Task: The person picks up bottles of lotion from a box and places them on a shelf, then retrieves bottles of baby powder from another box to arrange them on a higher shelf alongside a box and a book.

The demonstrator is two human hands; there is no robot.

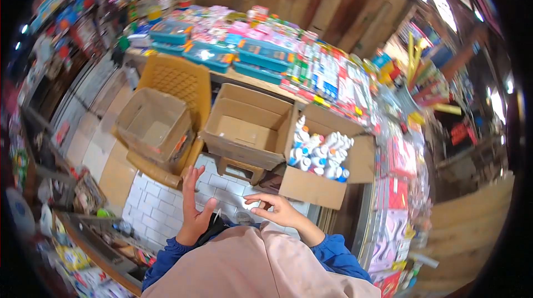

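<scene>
Fingers (191, 178) spread, both hands empty — three cardboard boxes (244, 126) ahead.

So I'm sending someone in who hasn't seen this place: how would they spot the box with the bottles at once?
Find the long counter stacked with bright packets. Below it, three open cardboard boxes sit in a row, the left box on a yellow plastic chair. The bottle box is the rightmost, nearest the right hand; it alone is filled with white bottles, while the middle box looks empty.
</scene>
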